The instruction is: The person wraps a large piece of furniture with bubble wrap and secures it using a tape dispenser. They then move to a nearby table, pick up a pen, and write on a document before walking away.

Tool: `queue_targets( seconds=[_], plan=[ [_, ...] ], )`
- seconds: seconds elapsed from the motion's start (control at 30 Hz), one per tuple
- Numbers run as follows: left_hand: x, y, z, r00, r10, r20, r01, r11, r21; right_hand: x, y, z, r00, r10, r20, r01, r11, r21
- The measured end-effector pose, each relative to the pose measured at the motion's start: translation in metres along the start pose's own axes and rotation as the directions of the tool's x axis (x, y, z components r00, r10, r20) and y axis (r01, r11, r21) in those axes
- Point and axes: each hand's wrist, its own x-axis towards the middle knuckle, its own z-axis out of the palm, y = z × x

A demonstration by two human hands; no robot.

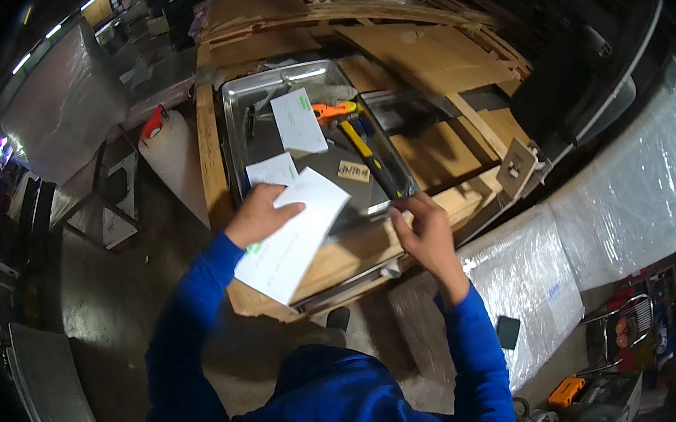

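Observation:
My left hand [260, 217] is closed on a white paper sheet [296, 235], thumb on top, above the near left part of a metal tray [233, 131]. Beneath and beside that sheet, a smaller white paper [271, 171] shows partly. At the tray's near right corner is my right hand [425, 231], its fingers curled and thumb close to the index finger; whatever they may pinch is hidden. Just beyond it lies a yellow and black long-handled tool [369, 157]. The tray also holds another white paper [299, 123], an orange-handled tool [334, 110] and a small marked tan block [353, 170].
A wooden crate frame [343, 263] with cardboard [428, 52] carries the tray. Plastic-wrapped packages [525, 291] stand at the right, with a dark phone-like object [508, 331] on one. On the left are a wrapped roll [170, 158] and a metal frame [100, 193].

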Motion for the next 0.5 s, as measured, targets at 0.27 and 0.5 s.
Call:
queue_targets(
  seconds=[0.27, 0.5],
  plan=[
    [0.076, -0.07, -0.016, 0.966, 0.016, 0.26, -0.053, 0.989, 0.138, 0.171, 0.089, 0.156, 0.961, 0.11, 0.253, 0.056, 0.822, -0.567],
    [0.068, -0.099, 0.0, 0.972, -0.003, 0.237, 0.01, 1.0, -0.028, 0.216, 0.109, 0.162, 0.8, 0.14, 0.584, 0.335, 0.704, -0.627]
  ],
)
